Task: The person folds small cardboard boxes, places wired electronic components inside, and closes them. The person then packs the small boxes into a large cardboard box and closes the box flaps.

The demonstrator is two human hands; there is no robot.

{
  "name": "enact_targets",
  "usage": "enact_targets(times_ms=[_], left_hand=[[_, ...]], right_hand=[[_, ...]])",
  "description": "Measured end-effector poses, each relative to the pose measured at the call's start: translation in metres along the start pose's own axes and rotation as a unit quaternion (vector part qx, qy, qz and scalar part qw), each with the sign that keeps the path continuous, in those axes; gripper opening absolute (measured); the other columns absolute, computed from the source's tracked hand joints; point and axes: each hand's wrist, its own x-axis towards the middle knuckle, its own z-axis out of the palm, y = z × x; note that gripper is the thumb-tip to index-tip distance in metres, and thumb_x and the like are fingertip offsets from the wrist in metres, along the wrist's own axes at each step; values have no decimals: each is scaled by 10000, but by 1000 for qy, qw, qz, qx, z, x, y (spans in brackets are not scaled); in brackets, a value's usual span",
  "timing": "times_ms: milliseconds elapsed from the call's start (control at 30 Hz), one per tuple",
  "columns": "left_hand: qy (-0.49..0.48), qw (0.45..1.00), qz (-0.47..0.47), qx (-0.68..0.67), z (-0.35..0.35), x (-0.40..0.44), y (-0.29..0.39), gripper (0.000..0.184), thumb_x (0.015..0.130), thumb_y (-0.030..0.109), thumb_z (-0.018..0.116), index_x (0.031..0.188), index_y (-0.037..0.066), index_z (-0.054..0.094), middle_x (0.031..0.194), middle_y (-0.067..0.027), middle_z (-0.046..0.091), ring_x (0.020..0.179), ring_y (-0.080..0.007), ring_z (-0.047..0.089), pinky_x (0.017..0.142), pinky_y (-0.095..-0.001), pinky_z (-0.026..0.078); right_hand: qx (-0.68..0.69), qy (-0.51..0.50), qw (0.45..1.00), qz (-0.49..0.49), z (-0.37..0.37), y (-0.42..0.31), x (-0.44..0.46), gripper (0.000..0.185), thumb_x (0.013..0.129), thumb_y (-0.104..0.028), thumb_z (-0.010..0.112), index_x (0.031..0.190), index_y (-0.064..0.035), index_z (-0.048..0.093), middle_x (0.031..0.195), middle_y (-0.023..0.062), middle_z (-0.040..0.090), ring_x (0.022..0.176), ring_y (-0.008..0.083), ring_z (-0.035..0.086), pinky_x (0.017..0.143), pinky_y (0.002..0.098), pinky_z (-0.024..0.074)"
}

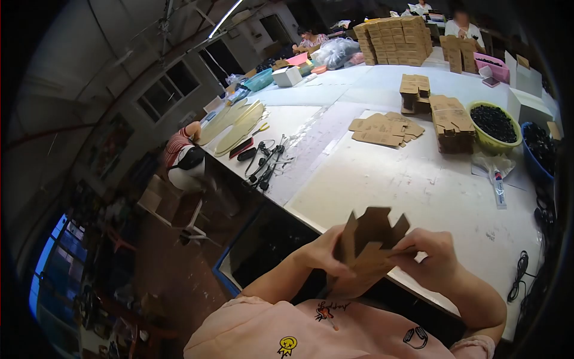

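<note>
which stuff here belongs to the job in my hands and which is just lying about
Likely part of the job:
open cardboard box, held by left hand and right hand
loose flat cartons
stacked cartons

Probably just lying about:
black cables
yellow-handled tool
blue-and-white tube
</note>
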Motion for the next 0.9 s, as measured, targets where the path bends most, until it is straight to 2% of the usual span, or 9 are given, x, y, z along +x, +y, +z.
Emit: enact_targets(times_ms=[133,233,333,433,533,633,800,867,900], left_hand=[[88,993,-8,72,16,20,17,664,663,188,744,1218,-10,437,1130,-86,535,1038,-143,514,911,-298,386],[63,995,-66,27,21,25,22,883,593,312,819,1271,-19,361,1202,-102,481,1095,-160,475,948,-314,347],[-160,978,13,-131,11,27,-1,1406,351,537,837,1378,-36,67,1375,-139,266,1271,-196,263,1040,-332,192],[-122,988,40,-92,24,26,-1,1417,359,529,841,1386,-27,39,1380,-148,262,1280,-188,240,1043,-326,182],[-123,983,-34,-131,29,19,-5,1355,399,365,885,1389,-17,44,1369,-135,288,1259,-178,266,1040,-312,197],[-35,992,29,-120,22,23,-2,1091,452,182,848,1340,-3,241,1250,-90,431,1157,-157,397,983,-303,313],[167,986,-17,-24,19,39,15,773,570,129,780,1222,-16,390,1117,-78,529,1034,-152,508,905,-302,408],[207,977,20,-50,15,43,3,727,573,100,775,1192,-30,417,1092,-92,546,1010,-170,530,886,-313,428],[200,978,25,-54,15,45,5,687,580,65,768,1174,-29,436,1077,-93,554,1009,-166,533,879,-314,434]], right_hand=[[-42,65,997,0,0,0,-4,146,680,-8,708,753,-24,582,643,87,618,560,168,633,486,235,483],[-72,71,994,-32,-4,0,-2,157,673,-16,717,749,-24,580,625,80,611,560,172,632,481,240,479],[-19,70,996,-43,-7,-6,-2,167,660,-16,723,745,-26,580,629,70,611,541,184,622,471,250,474],[-42,29,992,-114,-10,-10,2,169,648,-21,725,740,-34,583,643,68,613,518,191,607,457,258,464],[-49,-3,989,-142,-12,-11,-1,164,649,-36,722,754,-41,595,665,71,617,493,191,587,440,262,448],[-111,53,978,-168,-18,-20,1,156,658,-56,717,769,-44,607,671,67,617,490,186,577,438,263,441],[-61,169,981,-76,-19,23,8,383,654,3,724,1000,-33,562,913,83,586,613,124,547,529,230,458],[-228,203,932,-194,-28,18,15,480,594,-2,747,1034,-87,572,1020,84,518,631,146,529,538,243,458],[-315,164,900,-252,-32,29,12,449,657,-76,750,1067,-48,569,1111,88,485,782,129,531,590,233,441]])
